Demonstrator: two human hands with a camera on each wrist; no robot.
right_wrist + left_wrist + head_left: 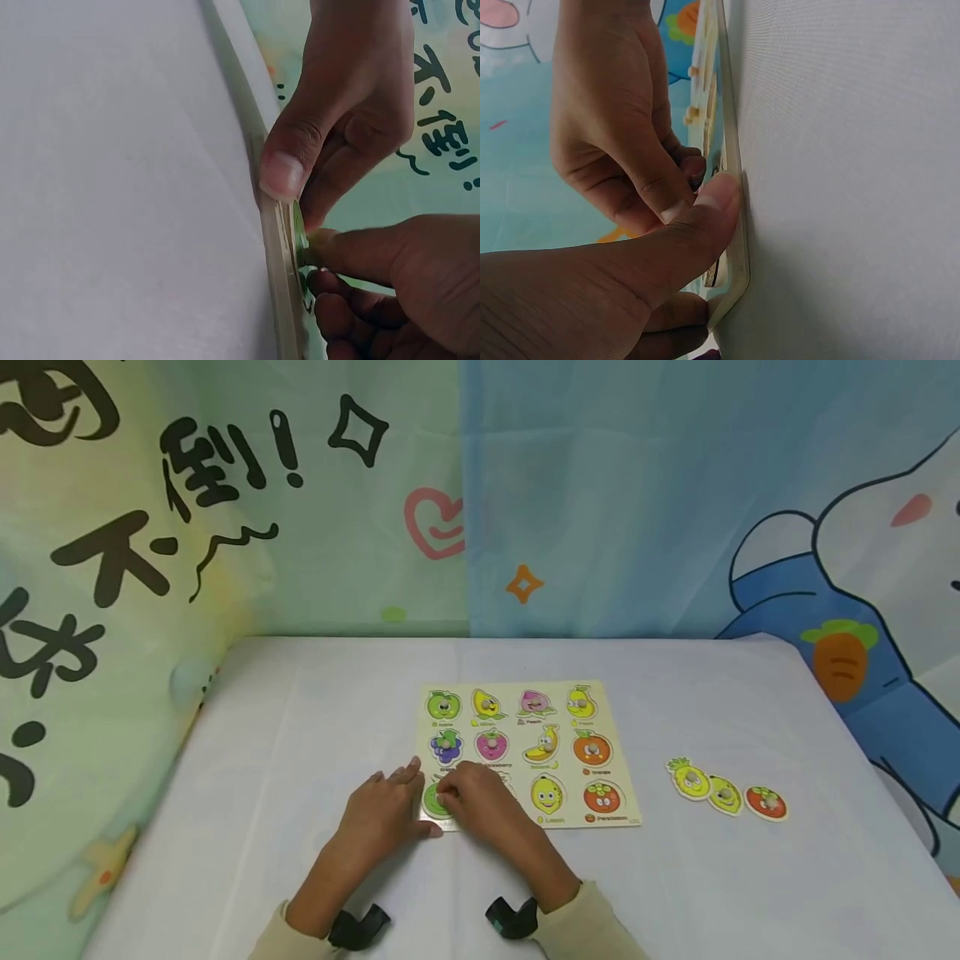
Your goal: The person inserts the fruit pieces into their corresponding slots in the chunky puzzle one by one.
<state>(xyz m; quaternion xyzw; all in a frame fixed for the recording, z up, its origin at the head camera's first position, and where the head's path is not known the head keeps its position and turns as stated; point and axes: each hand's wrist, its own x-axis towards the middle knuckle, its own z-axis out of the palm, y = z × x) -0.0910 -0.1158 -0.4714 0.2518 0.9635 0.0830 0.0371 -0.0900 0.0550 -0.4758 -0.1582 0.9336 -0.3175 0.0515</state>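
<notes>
A wooden fruit puzzle board (pixel 517 772) lies on the white table. My left hand (pixel 382 810) holds its near left corner, thumb along the front edge and fingers at the left side. In the bottom left spot is a round green fruit piece (pixel 432 802), partly covered by my right hand (pixel 483 802). The right thumb and fingertips pinch this piece at its knob; in the right wrist view, the green piece (pixel 298 229) shows edge-on between the two hands. Knobbed fruit pieces, such as the orange (pixel 592 749) and grapes (pixel 446 747), sit in the upper two rows.
Right of the board lie three loose pieces: a pineapple (pixel 688 779), a lemon (pixel 725 796) and a persimmon (pixel 767 803), close together in a row. A printed cloth backdrop (pixel 600 502) hangs behind the table (pixel 262 735) and along its left side.
</notes>
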